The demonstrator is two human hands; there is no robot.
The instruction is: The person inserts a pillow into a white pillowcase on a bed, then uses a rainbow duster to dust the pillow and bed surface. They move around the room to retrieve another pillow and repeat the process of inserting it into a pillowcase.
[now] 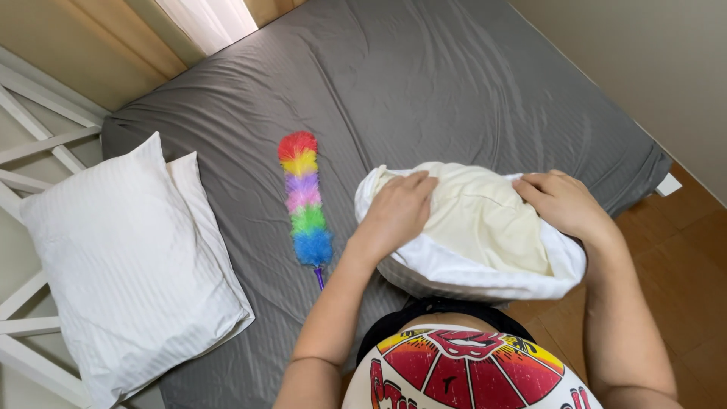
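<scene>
Pillow [485, 220] half hidden in pillowcase [454, 265]; fingers of both hands seemingly clamped on it

Most of the grey bed sheet [454, 83] lies open across the far half. On the left, 1 white pillow [129, 265] blocks the bedside, and a rainbow duster [304, 198] lies in the middle. Between them runs a bare strip of sheet.

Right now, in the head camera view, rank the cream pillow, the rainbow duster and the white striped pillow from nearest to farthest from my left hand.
1. Cream pillow: under the left hand, touching it.
2. Rainbow duster: on the grey sheet, just to its left.
3. White striped pillow: farthest left, at the bed's edge.
</scene>
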